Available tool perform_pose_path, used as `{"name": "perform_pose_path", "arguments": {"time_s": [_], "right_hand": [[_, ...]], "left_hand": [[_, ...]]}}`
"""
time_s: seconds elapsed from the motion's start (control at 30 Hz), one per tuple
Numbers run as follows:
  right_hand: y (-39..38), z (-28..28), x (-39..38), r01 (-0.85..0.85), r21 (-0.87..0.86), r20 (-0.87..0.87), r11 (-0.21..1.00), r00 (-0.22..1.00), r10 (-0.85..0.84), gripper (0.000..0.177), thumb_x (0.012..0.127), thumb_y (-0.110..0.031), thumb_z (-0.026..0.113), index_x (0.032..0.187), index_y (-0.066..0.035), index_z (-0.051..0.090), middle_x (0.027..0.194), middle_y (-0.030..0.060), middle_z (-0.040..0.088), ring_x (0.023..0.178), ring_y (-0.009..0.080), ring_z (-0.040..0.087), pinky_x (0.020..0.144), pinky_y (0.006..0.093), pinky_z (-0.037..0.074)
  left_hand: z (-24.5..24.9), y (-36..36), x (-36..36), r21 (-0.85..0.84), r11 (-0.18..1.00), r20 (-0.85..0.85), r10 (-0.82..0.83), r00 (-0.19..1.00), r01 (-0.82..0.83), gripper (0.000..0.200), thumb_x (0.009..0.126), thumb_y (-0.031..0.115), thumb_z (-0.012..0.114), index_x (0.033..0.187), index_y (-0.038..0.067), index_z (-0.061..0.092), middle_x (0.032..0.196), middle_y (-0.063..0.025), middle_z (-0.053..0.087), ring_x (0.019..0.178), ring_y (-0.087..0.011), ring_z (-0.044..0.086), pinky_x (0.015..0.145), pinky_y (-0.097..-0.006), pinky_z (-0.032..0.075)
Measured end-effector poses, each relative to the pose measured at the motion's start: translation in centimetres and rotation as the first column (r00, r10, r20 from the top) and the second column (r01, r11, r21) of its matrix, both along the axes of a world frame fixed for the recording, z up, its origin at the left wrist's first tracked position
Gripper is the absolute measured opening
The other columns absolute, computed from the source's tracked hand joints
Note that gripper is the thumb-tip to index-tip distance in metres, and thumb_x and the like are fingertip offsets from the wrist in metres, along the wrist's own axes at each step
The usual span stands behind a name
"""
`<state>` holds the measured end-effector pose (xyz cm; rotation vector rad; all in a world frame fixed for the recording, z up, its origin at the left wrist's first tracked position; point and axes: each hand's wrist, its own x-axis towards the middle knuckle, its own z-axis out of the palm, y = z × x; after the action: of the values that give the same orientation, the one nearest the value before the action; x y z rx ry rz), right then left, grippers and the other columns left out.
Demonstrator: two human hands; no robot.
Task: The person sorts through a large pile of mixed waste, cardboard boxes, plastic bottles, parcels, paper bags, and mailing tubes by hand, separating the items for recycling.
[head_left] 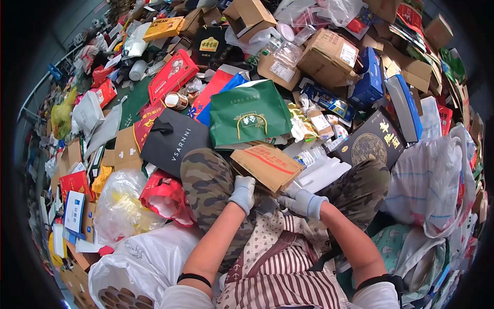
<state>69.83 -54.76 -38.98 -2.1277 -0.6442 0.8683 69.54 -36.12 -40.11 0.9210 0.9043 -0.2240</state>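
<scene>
The box (268,166), brown with red print, lies just ahead of both gloved hands, between the knees (207,172), with its broad face turned up. Its long axis runs aslant, from upper left down toward the right hand (300,200), so the near corner points back at the gap between the hands. The left hand (243,193) is at the long edge facing it, with the box ahead and to the right of its fingers; the right hand is at the near corner and short end, with the box ahead and to the left of its fingers. Of the two, the right looks nearer that corner. Both seem to touch the box. The left fingers look curled, but their tips are hidden at the edge; the right fingers are bunched by the corner, and whether either set pinches the cardboard I cannot tell. Beyond the far edge lies the green bag (249,112); a white carton (323,174) lies just beside the short end.
</scene>
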Motion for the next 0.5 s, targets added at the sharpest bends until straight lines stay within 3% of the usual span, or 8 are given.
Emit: {"name": "perform_pose_path", "arguments": {"time_s": [0.1, 0.2, 0.3, 0.4, 0.47, 0.5], "right_hand": [[0.7, 2.0, 0.3, -0.016, -0.093, -0.345, 0.996, 0.939, -0.017, 0.033, 0.09, -0.031, 0.047, 0.107, -0.004, 0.057, 0.082, 0.0103, 0.062, 0.074, 0.0199, 0.059, 0.071, 0.0335, 0.047], [1.1, 1.4, 0.7, 0.001, -0.061, -0.503, 0.998, 0.864, -0.031, 0.022, 0.091, -0.025, 0.051, 0.098, -0.005, 0.058, 0.077, 0.0004, 0.058, 0.058, 0.0098, 0.05, 0.053, 0.0256, 0.044], [1.6, 1.5, 1.1, 0.006, -0.116, -0.458, 0.993, 0.887, -0.059, 0.023, 0.091, -0.025, 0.051, 0.098, -0.004, 0.058, 0.076, 0.001, 0.058, 0.057, 0.0106, 0.051, 0.054, 0.0264, 0.045], [2.0, -1.1, 1.1, -0.025, -0.164, -0.239, 0.986, 0.971, -0.015, 0.022, 0.09, -0.023, 0.051, 0.099, -0.004, 0.058, 0.074, 0.0014, 0.057, 0.057, 0.0109, 0.05, 0.052, 0.0275, 0.044], [1.7, -0.8, 0.7, -0.021, -0.08, -0.189, 0.997, 0.982, 0.005, 0.025, 0.09, -0.026, 0.051, 0.097, -0.003, 0.058, 0.073, 0.0018, 0.057, 0.056, 0.0113, 0.05, 0.052, 0.0282, 0.044], [1.7, 0.0, 0.6, -0.023, -0.038, -0.162, 0.999, 0.987, 0.016, 0.026, 0.09, -0.027, 0.051, 0.097, -0.003, 0.058, 0.073, 0.002, 0.057, 0.056, 0.0116, 0.05, 0.052, 0.0286, 0.044]], "left_hand": [[-3.6, 0.8, -0.2, 0.114, 0.993, 0.038, -0.018, 0.999, 0.014, 0.031, 0.085, 0.006, 0.039, 0.116, 0.009, 0.04, 0.102, -0.0168, 0.055, 0.088, -0.032, 0.058, 0.07, -0.0479, 0.049], [-6.2, 1.6, 0.4, 0.133, 0.991, -0.046, -0.002, 0.999, 0.008, 0.031, 0.085, 0.007, 0.041, 0.116, 0.006, 0.04, 0.107, -0.0164, 0.053, 0.09, -0.0287, 0.053, 0.079, -0.0412, 0.043], [-6.2, 0.3, 0.6, 0.322, 0.946, 0.001, 0.034, 0.999, -0.032, 0.028, 0.087, 0.01, 0.041, 0.115, 0.005, 0.04, 0.109, -0.0167, 0.052, 0.088, -0.0244, 0.052, 0.079, -0.0334, 0.041], [-6.7, -0.4, 0.3, 0.423, 0.906, 0.008, -0.004, 1.0, 0.0, 0.027, 0.087, 0.011, 0.042, 0.113, 0.004, 0.04, 0.109, -0.0169, 0.053, 0.088, -0.022, 0.053, 0.078, -0.0316, 0.042], [-7.8, 0.1, 0.8, 0.226, 0.97, -0.039, 0.097, 0.994, -0.086, 0.025, 0.088, 0.015, 0.042, 0.11, 0.004, 0.045, 0.106, -0.0166, 0.055, 0.086, -0.0206, 0.053, 0.078, -0.03, 0.042], [-8.5, 0.8, 0.9, 0.077, 0.983, 0.021, 0.166, 0.986, -0.167, 0.025, 0.087, 0.016, 0.042, 0.109, 0.004, 0.046, 0.104, -0.0168, 0.055, 0.086, -0.0211, 0.054, 0.077, -0.031, 0.043]]}}
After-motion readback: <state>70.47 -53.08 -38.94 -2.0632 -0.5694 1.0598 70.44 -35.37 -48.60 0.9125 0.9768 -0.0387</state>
